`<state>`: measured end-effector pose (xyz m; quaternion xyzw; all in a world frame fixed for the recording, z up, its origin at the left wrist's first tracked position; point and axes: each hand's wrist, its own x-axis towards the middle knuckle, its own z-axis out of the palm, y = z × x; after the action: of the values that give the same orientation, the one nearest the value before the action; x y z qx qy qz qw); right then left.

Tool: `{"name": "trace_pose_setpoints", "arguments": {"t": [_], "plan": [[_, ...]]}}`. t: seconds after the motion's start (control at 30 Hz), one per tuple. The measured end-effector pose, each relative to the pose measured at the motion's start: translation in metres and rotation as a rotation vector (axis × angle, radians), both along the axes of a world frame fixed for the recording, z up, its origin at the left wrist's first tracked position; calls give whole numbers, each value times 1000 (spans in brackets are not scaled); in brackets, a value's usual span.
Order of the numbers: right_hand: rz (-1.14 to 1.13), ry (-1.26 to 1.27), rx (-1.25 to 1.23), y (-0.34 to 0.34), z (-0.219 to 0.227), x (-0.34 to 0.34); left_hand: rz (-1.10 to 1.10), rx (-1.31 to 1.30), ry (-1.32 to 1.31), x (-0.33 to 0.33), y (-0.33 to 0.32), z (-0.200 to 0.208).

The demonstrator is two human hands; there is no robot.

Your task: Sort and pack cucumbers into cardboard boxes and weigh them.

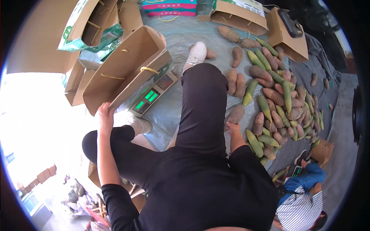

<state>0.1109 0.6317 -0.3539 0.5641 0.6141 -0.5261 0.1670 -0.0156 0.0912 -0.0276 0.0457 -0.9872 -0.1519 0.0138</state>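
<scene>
My left hand [103, 116] pinches the near rim of an open cardboard carton [129, 63] with yellow rope handles. That carton rests tilted on or against a digital scale [151, 94] whose green display is lit; the inside bottom is hidden from me. In my right hand [232, 128], beside my right knee, is a brown sweet potato [236, 113]. Right of it spreads a large heap of sweet potatoes [258, 122] mixed with long green radishes [286, 96]. Two sweet potatoes [240, 85] lie side by side between my leg and the heap.
Other cartons [86, 29] crowd the upper left, and a white-and-green carton [239, 17] lies at the far side. A pink-and-teal box [169, 7] sits at the top. Blue plastic sheeting [165, 127] covers the floor. At lower right, a person in a striped shirt [298, 210] crouches by another scale.
</scene>
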Motion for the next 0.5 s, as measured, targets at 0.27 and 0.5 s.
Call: {"name": "trace_pose_setpoints", "arguments": {"t": [0.27,0.5], "plan": [[-336,156,268,-8,3,-33,-10,-11,28,-10,6,-2],[-189,175,-218,9,31,-36,34,-64,-29,-6,7,2]]}}
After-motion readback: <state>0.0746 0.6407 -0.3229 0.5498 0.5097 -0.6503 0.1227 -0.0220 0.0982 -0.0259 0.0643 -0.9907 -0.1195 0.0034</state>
